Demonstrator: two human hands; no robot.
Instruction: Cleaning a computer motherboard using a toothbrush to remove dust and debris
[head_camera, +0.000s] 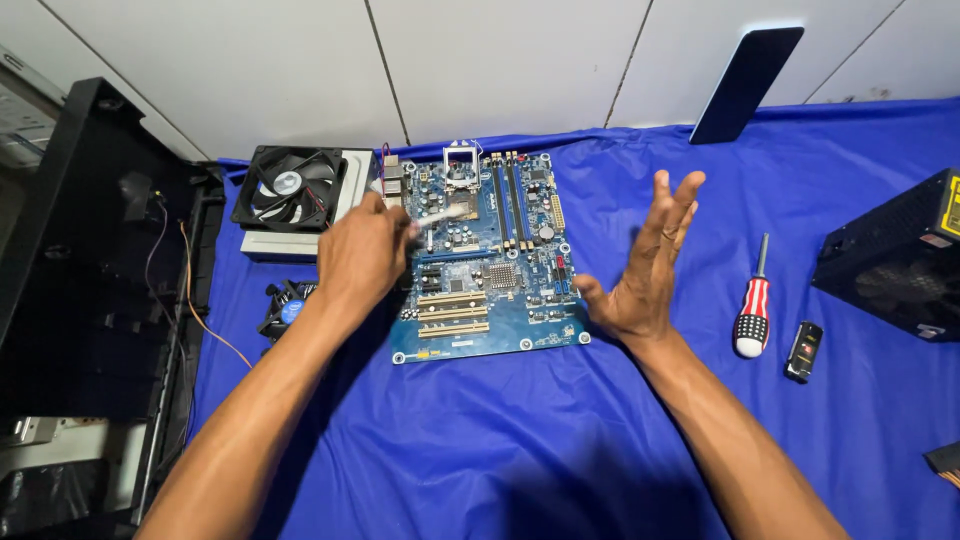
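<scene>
A blue computer motherboard (500, 290) lies flat on the blue cloth (480, 440). My left hand (362, 252) hovers over its left side, fingers closed on a small white brush-like tool (440, 213) whose tip points toward the processor socket (460, 172). My right hand (648, 270) is raised just right of the board's edge, palm facing left, fingers spread and holding nothing.
A black case fan (290, 187) rests on a white box at the back left. A black computer case (90, 270) stands left. A red-and-white screwdriver (753, 300), a small black device (804, 350), a black power supply (895, 260) and a dark phone (745, 82) are on the right.
</scene>
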